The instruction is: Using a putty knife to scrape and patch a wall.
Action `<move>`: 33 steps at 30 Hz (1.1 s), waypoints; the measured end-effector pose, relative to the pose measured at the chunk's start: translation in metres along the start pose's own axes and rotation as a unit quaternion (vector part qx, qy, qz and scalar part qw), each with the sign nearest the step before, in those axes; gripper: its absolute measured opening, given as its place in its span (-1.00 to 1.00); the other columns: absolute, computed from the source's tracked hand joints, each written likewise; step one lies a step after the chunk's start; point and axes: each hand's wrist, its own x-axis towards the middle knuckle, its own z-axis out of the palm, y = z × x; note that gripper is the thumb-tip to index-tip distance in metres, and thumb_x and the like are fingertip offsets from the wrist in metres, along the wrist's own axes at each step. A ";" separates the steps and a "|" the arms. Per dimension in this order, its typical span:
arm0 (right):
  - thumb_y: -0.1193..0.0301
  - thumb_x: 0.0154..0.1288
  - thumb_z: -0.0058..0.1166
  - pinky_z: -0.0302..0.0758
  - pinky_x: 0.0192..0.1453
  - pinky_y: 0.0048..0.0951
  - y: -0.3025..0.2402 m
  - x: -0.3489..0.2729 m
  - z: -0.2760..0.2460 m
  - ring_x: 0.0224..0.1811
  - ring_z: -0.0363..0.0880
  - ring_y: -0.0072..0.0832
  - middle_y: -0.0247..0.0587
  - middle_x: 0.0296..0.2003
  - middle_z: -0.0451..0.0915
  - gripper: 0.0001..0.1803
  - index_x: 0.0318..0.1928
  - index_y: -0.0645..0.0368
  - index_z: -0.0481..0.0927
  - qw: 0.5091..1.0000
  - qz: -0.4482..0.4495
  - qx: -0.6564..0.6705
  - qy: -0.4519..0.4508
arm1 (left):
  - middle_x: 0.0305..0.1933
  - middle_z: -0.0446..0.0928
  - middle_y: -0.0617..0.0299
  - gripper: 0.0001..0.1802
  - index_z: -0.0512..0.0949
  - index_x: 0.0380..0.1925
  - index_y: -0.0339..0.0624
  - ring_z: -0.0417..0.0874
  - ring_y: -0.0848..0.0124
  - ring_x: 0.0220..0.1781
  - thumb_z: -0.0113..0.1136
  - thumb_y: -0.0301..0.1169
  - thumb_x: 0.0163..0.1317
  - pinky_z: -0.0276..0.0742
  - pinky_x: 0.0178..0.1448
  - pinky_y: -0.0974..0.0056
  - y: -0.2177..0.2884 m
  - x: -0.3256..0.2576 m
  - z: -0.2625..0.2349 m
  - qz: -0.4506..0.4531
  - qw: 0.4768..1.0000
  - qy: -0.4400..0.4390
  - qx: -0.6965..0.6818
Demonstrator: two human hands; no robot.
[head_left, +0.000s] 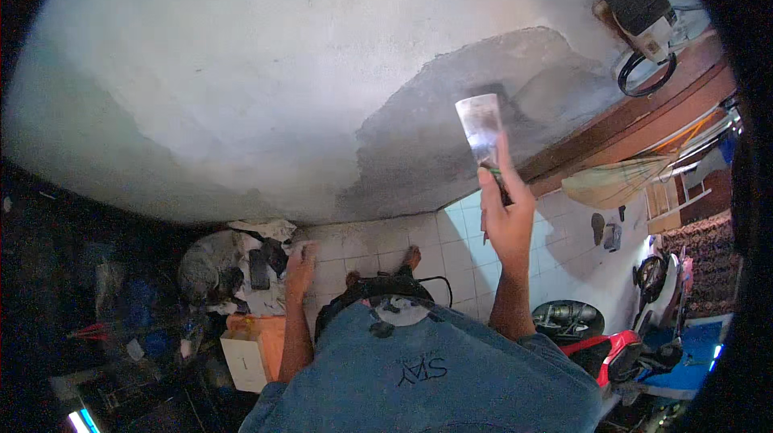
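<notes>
My right hand [513, 211] is closed around the handle of a putty knife [481, 123]. Its wide, shiny metal blade points up in front of the wall [266, 30]. Behind the blade, the lower wall carries a darker grey patch [411, 143] with a ragged upper edge; whether the blade touches it, I cannot tell. My left hand [300, 268] hangs low beside my body, apart from the wall. Its fingers are too small and dark to make out, so anything held there is unclear. It is nearest to a heap of cloth and dark items on the floor.
A grey bundle [211, 264] and an orange and white box [245, 352] lie at left. Pale floor tiles [366, 244] run below the wall. A reddish-brown ledge [596, 143] slopes along the right, with a black device and coiled cable [644, 22] above. A red motorcycle [616, 352] stands lower right.
</notes>
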 end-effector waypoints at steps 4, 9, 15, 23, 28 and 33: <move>0.46 0.35 0.09 0.40 0.14 -0.50 -0.016 0.045 0.033 0.11 0.54 -0.48 0.10 0.13 0.53 -0.45 0.33 0.09 0.35 0.991 -0.123 -0.014 0.044 | -0.07 0.54 -0.07 -0.61 0.54 -0.07 -0.21 0.56 0.02 0.00 0.00 -0.12 0.38 0.40 0.12 0.13 -0.008 0.008 -0.001 -0.055 0.998 -0.023 -0.033; 0.43 0.35 0.10 0.44 0.11 -0.46 -0.059 0.047 0.036 0.04 0.59 -0.46 0.12 0.07 0.57 -0.47 0.31 0.10 0.38 0.988 -0.140 0.055 0.044 | -0.07 0.55 -0.07 -0.62 0.54 -0.08 -0.22 0.57 0.05 0.00 0.04 -0.13 0.37 0.41 0.11 0.14 0.035 -0.007 -0.011 -0.035 0.999 0.013 0.020; 0.45 0.37 0.07 0.46 0.04 -0.50 -0.002 0.003 0.024 -0.01 0.54 -0.59 0.03 0.07 0.59 -0.45 0.34 0.16 0.32 1.000 0.001 -0.005 -0.012 | -0.06 0.56 -0.04 -0.60 0.54 -0.08 -0.21 0.56 0.06 0.02 0.02 -0.10 0.37 0.40 0.13 0.15 -0.016 -0.007 -0.007 -0.047 0.999 0.020 -0.012; 0.47 0.36 0.07 0.44 0.06 -0.48 -0.019 0.040 0.026 -0.02 0.57 -0.51 0.04 0.12 0.56 -0.45 0.35 0.15 0.32 0.998 -0.064 -0.024 0.014 | -0.06 0.56 -0.04 -0.52 0.53 -0.02 -0.20 0.56 0.05 0.04 0.00 -0.02 0.36 0.39 0.15 0.11 0.022 -0.005 -0.020 -0.074 0.997 0.009 0.013; 0.47 0.35 0.08 0.40 0.17 -0.48 -0.035 0.041 0.024 0.12 0.52 -0.47 0.08 0.18 0.49 -0.47 0.32 0.14 0.35 0.997 -0.075 0.012 -0.006 | -0.04 0.56 -0.02 -0.53 0.52 -0.02 -0.22 0.55 0.06 0.05 -0.01 -0.04 0.37 0.39 0.15 0.12 0.027 0.002 -0.024 -0.039 0.999 0.033 0.003; 0.47 0.35 0.08 0.33 0.25 -0.47 -0.003 0.009 0.010 0.22 0.44 -0.49 0.05 0.20 0.48 -0.48 0.31 0.13 0.37 1.000 0.001 0.019 -0.010 | -0.03 0.56 -0.01 -0.56 0.52 -0.02 -0.23 0.55 0.08 0.06 -0.01 -0.08 0.37 0.38 0.16 0.14 0.015 -0.008 -0.021 -0.042 0.998 0.038 0.009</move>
